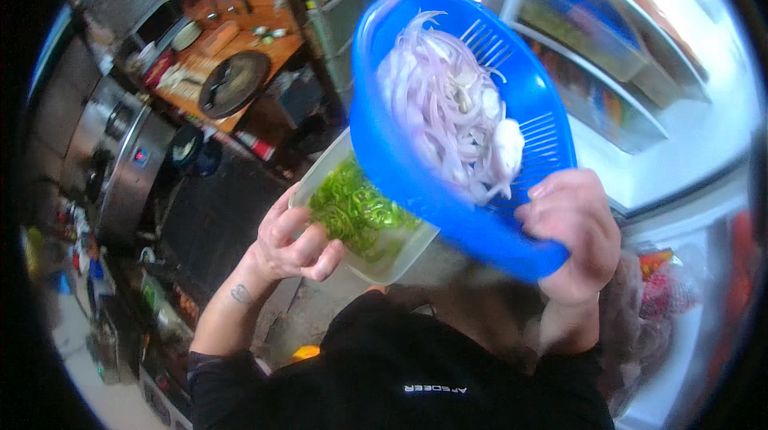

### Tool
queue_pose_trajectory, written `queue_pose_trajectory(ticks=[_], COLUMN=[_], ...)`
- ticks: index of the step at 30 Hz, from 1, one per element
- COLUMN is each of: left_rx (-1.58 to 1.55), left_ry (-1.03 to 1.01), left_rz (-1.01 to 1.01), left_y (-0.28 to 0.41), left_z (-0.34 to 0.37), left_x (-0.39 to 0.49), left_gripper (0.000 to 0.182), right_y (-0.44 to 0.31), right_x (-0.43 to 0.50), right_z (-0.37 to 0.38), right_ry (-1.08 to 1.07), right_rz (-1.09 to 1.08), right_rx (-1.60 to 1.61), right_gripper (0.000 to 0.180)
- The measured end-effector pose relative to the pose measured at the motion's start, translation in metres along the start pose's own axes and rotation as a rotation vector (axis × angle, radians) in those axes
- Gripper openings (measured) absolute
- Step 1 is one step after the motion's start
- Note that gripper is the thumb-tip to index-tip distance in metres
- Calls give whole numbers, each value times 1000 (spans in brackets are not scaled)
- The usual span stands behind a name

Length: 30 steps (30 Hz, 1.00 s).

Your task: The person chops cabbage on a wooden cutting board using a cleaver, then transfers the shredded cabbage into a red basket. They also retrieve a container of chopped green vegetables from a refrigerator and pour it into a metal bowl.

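Observation:
My right hand grips the rim of a blue plastic colander, which is tilted. Sliced onion, pale purple and white, lies heaped inside it, with a larger white piece near the slotted wall. Lower and to the left, my left hand holds a translucent plastic container by its side. Shredded green pepper or a similar green vegetable fills part of that container. The colander overlaps the container's upper right part and hides it.
An open refrigerator with clear bins stands at the right. A wooden table at the upper left bears a round dark chopping board with a knife-like tool on it. Stainless steel kitchen equipment lines the left. Plastic bags hang or lie at the lower right.

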<state>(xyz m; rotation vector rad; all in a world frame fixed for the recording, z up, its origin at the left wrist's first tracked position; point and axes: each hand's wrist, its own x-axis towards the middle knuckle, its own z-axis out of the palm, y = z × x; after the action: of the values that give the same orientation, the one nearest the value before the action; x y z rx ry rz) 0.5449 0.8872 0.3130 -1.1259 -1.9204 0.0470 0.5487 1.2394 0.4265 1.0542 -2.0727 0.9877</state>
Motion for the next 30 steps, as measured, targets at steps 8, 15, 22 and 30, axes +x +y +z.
queue_pose_trajectory(ticks=[8,15,22,30], left_rx=[162,178,393,544], left_ry=[-48,-53,-206,-242], left_rz=[-153,-336,-634,-850], left_y=[-14,-67,-85,-117], left_z=[-60,-132,-203,-214], left_x=[-126,-279,-386,-463], left_gripper=[60,41,41,61], right_y=[0,-26,-23,19], right_x=[30,99,136,183], right_z=[127,282,434,590], right_ry=[-212,-240,-250,-397], right_rz=[-396,-480,-405,-424], right_rx=[-173,-125,24,31], right_gripper=[18,15,24,24])
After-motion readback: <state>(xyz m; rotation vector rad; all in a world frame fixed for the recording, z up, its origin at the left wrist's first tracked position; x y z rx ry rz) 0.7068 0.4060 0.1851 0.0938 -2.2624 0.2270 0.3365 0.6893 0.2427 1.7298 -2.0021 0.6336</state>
